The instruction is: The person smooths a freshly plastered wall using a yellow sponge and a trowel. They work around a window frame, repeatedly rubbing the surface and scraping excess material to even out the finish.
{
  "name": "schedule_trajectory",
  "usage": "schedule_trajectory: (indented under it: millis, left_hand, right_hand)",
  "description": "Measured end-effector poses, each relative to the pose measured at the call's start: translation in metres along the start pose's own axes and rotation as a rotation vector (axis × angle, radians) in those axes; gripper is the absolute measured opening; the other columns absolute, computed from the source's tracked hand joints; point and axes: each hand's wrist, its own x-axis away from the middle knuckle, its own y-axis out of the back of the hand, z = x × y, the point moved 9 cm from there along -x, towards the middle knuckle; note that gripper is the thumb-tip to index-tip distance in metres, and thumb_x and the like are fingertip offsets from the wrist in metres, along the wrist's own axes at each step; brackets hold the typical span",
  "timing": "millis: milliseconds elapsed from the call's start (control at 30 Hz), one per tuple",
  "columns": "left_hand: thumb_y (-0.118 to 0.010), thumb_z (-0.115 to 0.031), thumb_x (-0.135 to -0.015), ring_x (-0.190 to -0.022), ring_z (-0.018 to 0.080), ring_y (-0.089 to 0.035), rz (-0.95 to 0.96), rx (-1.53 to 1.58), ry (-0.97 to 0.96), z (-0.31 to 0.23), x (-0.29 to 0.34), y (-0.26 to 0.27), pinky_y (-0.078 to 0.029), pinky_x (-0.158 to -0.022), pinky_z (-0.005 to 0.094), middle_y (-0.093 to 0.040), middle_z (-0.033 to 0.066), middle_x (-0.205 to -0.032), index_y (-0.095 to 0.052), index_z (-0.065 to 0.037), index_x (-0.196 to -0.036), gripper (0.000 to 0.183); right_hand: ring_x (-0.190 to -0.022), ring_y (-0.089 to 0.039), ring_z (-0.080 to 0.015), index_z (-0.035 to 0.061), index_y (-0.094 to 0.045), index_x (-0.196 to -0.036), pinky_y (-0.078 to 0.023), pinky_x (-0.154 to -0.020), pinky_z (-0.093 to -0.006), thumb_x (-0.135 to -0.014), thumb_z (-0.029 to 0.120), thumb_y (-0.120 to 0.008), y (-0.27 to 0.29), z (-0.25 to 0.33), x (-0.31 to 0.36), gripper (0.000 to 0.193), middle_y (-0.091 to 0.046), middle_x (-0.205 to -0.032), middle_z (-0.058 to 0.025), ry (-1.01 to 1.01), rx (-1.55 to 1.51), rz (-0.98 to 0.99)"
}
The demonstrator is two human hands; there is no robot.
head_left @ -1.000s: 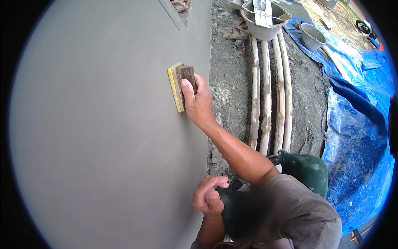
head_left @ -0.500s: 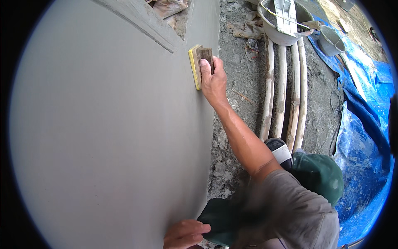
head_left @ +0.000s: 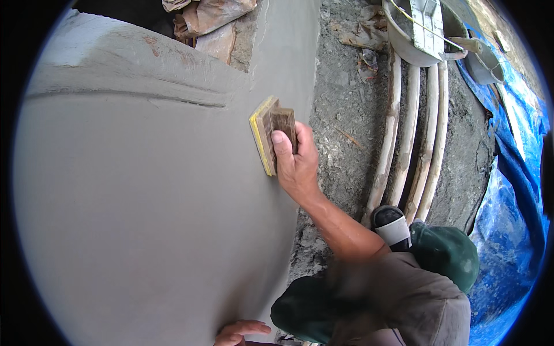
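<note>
My right hand (head_left: pixel 300 161) is wrapped round the wooden handle of a sponge float (head_left: pixel 266 135), thumb along the handle. The float's thin yellow sponge face is turned to the smooth grey plastered wall (head_left: pixel 138 213), close to the wall's lower edge; whether all of it touches I cannot tell. My left hand (head_left: pixel 239 331) shows only in part at the bottom of the view, beside the wall, its visible fingers stretched out and holding nothing that I can see.
An opening with crumpled brown bags (head_left: pixel 216 20) lies beyond the wall's ledge (head_left: pixel 133 63). To the right, several pale poles (head_left: pixel 398 127) lead from my sandalled foot (head_left: pixel 392 225) to a large grey tub (head_left: pixel 410 49) holding a metal tray. A small bucket (head_left: pixel 483 64) and blue tarp (head_left: pixel 508 230) lie farther right.
My right hand has drawn the float nearer to me and slightly left along the wall. My left hand has moved slightly down and left. The view has shifted, showing more of the opening.
</note>
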Motion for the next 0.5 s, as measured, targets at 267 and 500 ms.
schedule_trajectory:
  millis: [267, 500]
  left_hand:
    - [-0.061, -0.05, -0.091, -0.081, 0.0338, -0.07, 0.046, 0.002, -0.04, -0.005, -0.024, -0.008, -0.06, -0.069, 0.0425, -0.061, 0.0294, -0.111, -0.04, 0.0, -0.138, 0.071]
    - [-0.059, -0.053, -0.091, -0.08, 0.0336, -0.07, 0.054, -0.009, -0.034, -0.007, -0.019, -0.008, -0.06, -0.069, 0.0421, -0.061, 0.0296, -0.111, -0.038, 0.0, -0.139, 0.075]
  right_hand:
    - [-0.093, -0.064, -0.0372, -0.0032, -0.058, -0.106, -0.047, -0.083, -0.0453, -0.095, 0.043, -0.052, 0.023, -0.072, -0.188, 0.048, -0.067, -0.094, -0.0233, -0.187, 0.211, -0.198]
    - [-0.102, -0.061, -0.0399, -0.0045, -0.056, -0.109, -0.044, -0.09, -0.0459, -0.097, 0.042, -0.048, 0.052, -0.238, 0.059, 0.049, -0.064, -0.105, -0.027, -0.718, 0.315, -0.102]
